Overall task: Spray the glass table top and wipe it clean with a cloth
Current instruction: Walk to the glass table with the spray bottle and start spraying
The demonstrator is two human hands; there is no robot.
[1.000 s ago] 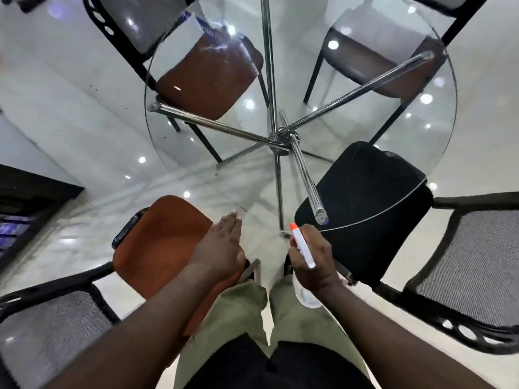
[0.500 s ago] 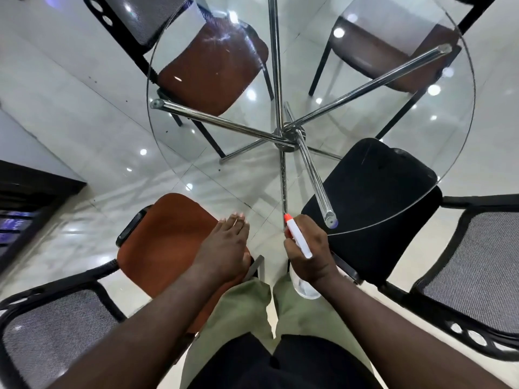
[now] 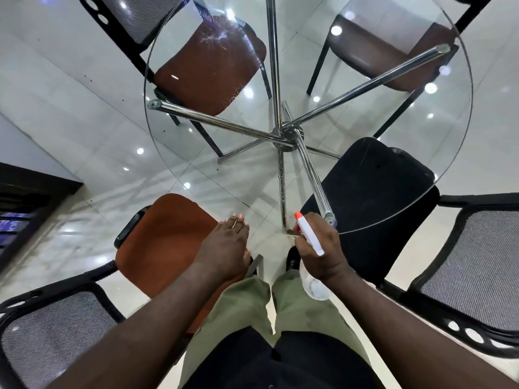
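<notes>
Spraying step, going by what I see: my right hand (image 3: 323, 256) is wrapped round the neck of the spray bottle (image 3: 309, 237), fingers curled at the trigger side. The orange nozzle (image 3: 297, 215) points out over the near edge of the glass table top (image 3: 224, 169), and the bottle body hangs below my fist, off the near edge.

My left hand (image 3: 224, 248) is flat, fingers straight and together, holding nothing. Its fingertips are at the near edge, above the orange chair (image 3: 163, 240). I can't tell if it touches the glass.

Fine droplets (image 3: 216, 37) sit near the far-left edge over a brown seat, so some spray looks to be down already. The middle, right side and near edge show only lamp reflections and the chrome legs (image 3: 224, 123) underneath. A black chair (image 3: 373, 192) sits under the near-right edge.

No cloth is in view.

Next, probably squeeze the trigger over the near and middle glass, aiming low so the mist lands on the top and not on the chairs. Then I need the cloth in my free left hand to start wiping.
</notes>
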